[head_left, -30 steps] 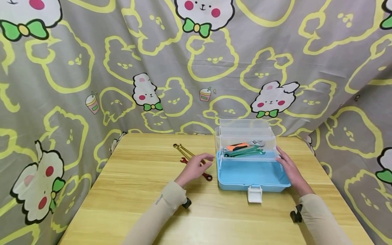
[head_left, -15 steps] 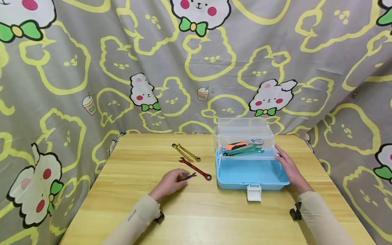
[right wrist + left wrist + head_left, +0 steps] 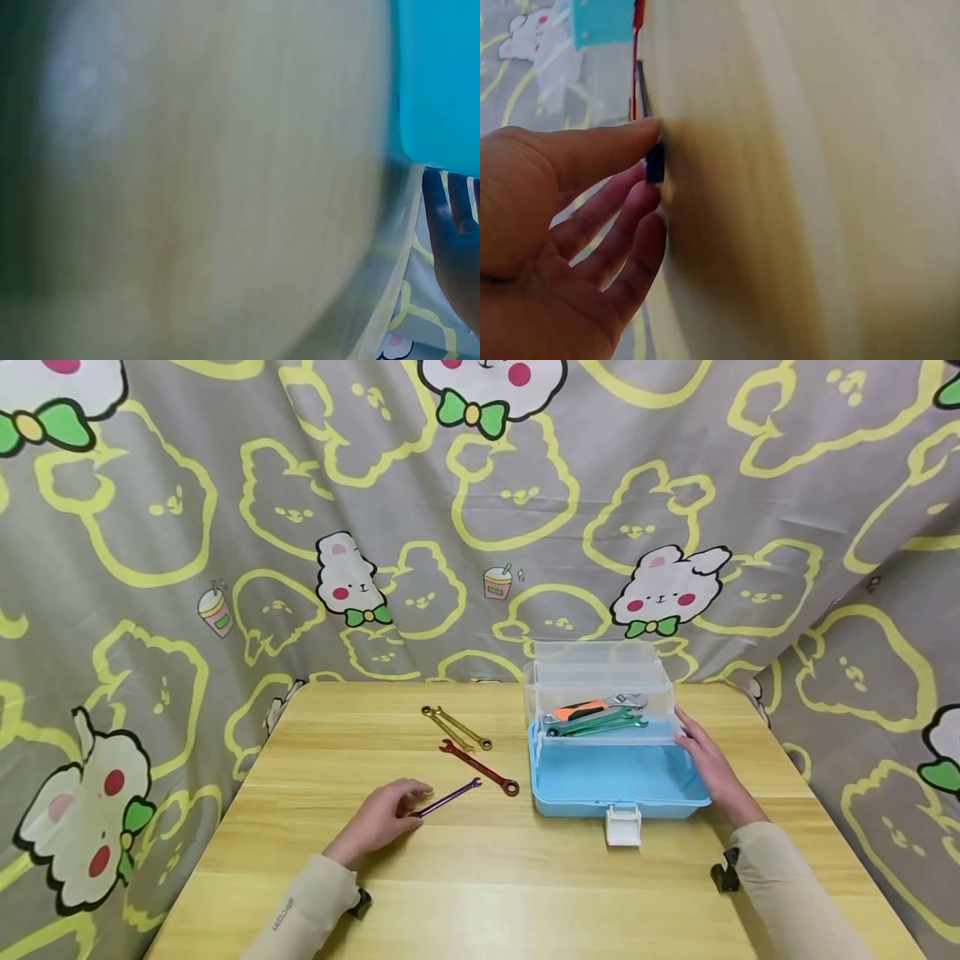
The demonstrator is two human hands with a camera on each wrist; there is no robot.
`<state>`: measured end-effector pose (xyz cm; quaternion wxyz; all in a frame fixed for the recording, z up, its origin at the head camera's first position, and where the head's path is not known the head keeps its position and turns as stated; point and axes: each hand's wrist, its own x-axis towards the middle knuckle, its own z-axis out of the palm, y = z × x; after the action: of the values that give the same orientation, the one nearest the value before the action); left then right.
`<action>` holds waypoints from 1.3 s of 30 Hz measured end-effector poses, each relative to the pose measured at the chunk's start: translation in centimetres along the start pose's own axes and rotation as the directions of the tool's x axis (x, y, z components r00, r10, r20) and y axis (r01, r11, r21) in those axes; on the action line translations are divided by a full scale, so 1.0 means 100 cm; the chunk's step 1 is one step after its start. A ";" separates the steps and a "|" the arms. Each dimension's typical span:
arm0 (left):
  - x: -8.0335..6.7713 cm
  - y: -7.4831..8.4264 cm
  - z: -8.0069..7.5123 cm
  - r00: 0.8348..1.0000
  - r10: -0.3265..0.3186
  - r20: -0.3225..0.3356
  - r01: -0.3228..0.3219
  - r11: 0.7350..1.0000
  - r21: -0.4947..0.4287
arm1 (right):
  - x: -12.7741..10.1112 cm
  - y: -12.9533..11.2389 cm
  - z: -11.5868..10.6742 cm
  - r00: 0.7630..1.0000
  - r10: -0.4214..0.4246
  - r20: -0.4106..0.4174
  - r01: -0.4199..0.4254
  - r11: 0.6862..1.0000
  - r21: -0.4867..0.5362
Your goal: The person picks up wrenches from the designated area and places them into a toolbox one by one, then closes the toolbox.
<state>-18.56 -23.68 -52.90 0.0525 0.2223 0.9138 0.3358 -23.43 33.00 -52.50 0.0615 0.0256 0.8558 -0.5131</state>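
One purple wrench (image 3: 447,797) lies on the table (image 3: 525,893), its near end pinched by the left hand (image 3: 381,817). Beside it lie one red wrench (image 3: 480,767) and two gold ones (image 3: 456,728). The right hand (image 3: 705,766) rests flat against one blue box (image 3: 615,777).

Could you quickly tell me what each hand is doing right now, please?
Left hand: pinches the near end of the purple wrench on the table.
Right hand: open, fingers resting against the right side of the blue toolbox.
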 end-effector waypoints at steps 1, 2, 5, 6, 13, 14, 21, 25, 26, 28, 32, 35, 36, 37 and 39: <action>-0.002 -0.002 -0.002 1.000 0.003 0.006 -0.003 1.000 0.005 | 0.000 0.000 0.000 1.000 -0.003 0.000 0.003 1.000 0.001; -0.004 -0.003 -0.004 1.000 0.009 0.011 -0.009 1.000 0.014 | 0.001 0.001 -0.001 1.000 -0.005 0.002 0.005 1.000 0.004; -0.008 -0.005 -0.008 0.999 0.014 0.029 -0.015 1.000 0.017 | 0.001 0.001 0.000 1.000 -0.012 0.005 0.012 1.000 0.010; -0.009 -0.006 -0.008 0.999 0.016 0.029 -0.016 1.000 0.016 | 0.000 0.001 0.000 1.000 -0.014 0.005 0.014 1.000 0.011; -0.008 -0.007 -0.006 1.000 -0.003 0.015 0.003 1.000 -0.005 | -0.001 0.002 0.000 1.000 -0.027 -0.001 0.027 1.000 0.014; -0.008 -0.006 -0.005 1.000 -0.005 0.014 0.005 1.000 0.003 | -0.001 0.002 0.000 1.000 -0.026 -0.001 0.026 1.000 0.014; -0.006 0.001 -0.001 0.999 0.051 0.003 -0.051 0.984 0.170 | -0.002 0.001 0.001 1.000 -0.005 0.005 0.005 1.000 0.009; -0.005 0.003 0.000 0.995 0.097 0.012 -0.097 0.970 0.223 | -0.002 0.001 0.000 1.000 -0.015 -0.001 0.015 1.000 0.011; -0.005 0.004 0.000 0.995 0.095 0.013 -0.095 0.972 0.216 | -0.002 0.001 0.000 1.000 -0.017 -0.001 0.017 1.000 0.012; -0.006 0.004 0.000 0.997 0.081 0.011 -0.081 0.979 0.188 | -0.002 0.001 0.000 1.000 -0.019 0.001 0.019 1.000 0.015; -0.006 0.006 -0.003 0.999 0.037 0.003 -0.037 0.995 0.095 | -0.001 0.002 -0.001 1.000 -0.021 -0.002 0.021 1.000 0.013; -0.004 0.006 -0.004 1.000 -0.016 0.003 0.016 1.000 -0.011 | -0.001 0.002 -0.001 1.000 -0.022 -0.005 0.023 1.000 0.010; -0.004 0.006 -0.004 0.999 -0.041 0.006 0.041 0.998 -0.055 | -0.001 0.002 -0.001 1.000 -0.022 -0.004 0.022 1.000 0.011; -0.003 0.006 -0.004 0.998 -0.067 0.014 0.068 0.992 -0.107 | -0.001 0.002 -0.001 1.000 -0.022 -0.002 0.022 1.000 0.009; -0.002 0.004 -0.005 0.993 -0.114 0.041 0.121 0.968 -0.219 | -0.001 0.002 -0.002 1.000 -0.022 -0.001 0.022 1.000 0.007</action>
<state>-18.29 -23.78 -52.27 0.1096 0.1653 0.8814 0.4287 -23.29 33.23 -52.55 0.0555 0.0165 0.8542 -0.5167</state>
